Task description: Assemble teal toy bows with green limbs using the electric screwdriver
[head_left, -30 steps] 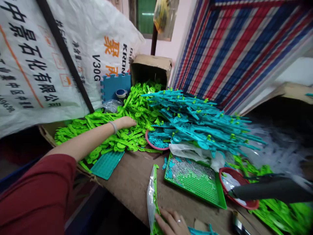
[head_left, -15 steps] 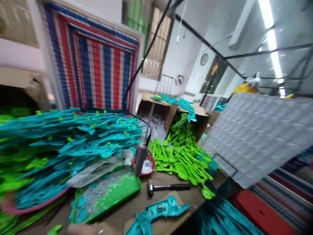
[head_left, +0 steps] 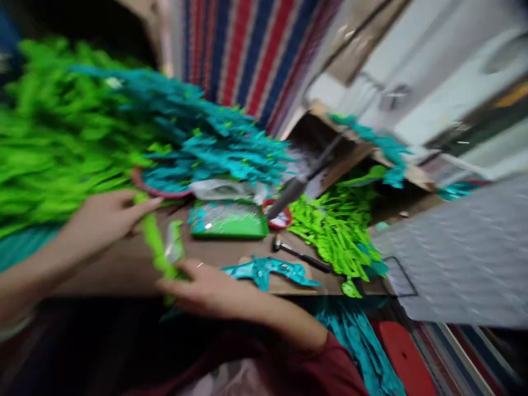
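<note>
Green strip, upper end pinched in left grip — lower end held in right grip

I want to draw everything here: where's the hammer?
In the head view, the hammer lies on the table, right of centre, between the teal piece and the green pile.

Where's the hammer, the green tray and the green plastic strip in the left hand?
Hammer (head_left: 310, 259): head view, on its black handle.
Green tray (head_left: 231, 234): head view, on its near wall.
Green plastic strip (head_left: 154, 237): head view, about mid-length.
</note>
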Available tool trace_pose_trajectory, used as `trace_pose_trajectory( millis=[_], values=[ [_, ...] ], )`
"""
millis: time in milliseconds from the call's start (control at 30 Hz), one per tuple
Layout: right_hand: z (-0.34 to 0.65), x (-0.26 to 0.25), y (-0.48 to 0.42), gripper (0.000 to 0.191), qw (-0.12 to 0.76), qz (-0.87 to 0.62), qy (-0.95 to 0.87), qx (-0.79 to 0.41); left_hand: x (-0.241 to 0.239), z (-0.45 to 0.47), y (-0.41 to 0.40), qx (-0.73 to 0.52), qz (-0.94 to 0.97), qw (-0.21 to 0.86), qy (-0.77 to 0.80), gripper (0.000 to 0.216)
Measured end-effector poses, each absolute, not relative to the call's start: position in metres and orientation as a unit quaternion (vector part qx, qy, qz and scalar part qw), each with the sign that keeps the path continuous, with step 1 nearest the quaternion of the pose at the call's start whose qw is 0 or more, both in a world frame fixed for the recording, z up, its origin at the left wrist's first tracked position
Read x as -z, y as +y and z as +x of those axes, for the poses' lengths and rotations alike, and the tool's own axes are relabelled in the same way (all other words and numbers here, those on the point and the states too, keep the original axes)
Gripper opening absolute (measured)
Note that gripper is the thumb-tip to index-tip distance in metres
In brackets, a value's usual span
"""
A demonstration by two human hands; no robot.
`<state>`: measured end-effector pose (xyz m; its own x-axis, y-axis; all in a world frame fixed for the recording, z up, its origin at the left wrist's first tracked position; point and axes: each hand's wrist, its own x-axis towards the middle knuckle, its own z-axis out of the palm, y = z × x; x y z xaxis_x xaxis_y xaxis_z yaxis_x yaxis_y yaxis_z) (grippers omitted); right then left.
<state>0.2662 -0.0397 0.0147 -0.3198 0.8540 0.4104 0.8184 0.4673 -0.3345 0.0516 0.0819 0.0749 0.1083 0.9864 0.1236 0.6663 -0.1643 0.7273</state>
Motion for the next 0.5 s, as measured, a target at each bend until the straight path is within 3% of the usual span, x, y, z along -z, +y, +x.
trace_pose_trajectory(
  millis=[133,300,400,500],
  values=[
    [0.294,-0.009,-0.042,0.058,0.253,-0.449,-0.847,-0.128,-0.043,0.036,0.072,-0.298,0.648,0.339,0.614,0.04],
    [0.308,-0.016,-0.02,0.049,0.244,-0.402,-0.869,-0.156,0.009,0.042,-0.016,-0.283,0.728,0.272,0.563,0.049],
    [0.289,0.001,-0.017,0.047,0.185,-0.361,-0.897,-0.174,0.052,0.063,-0.067,-0.221,0.756,0.27,0.554,0.077],
    [0.275,0.018,-0.022,0.044,0.129,-0.344,-0.916,-0.163,0.08,0.083,-0.083,-0.224,0.749,0.298,0.548,0.082]
  ],
)
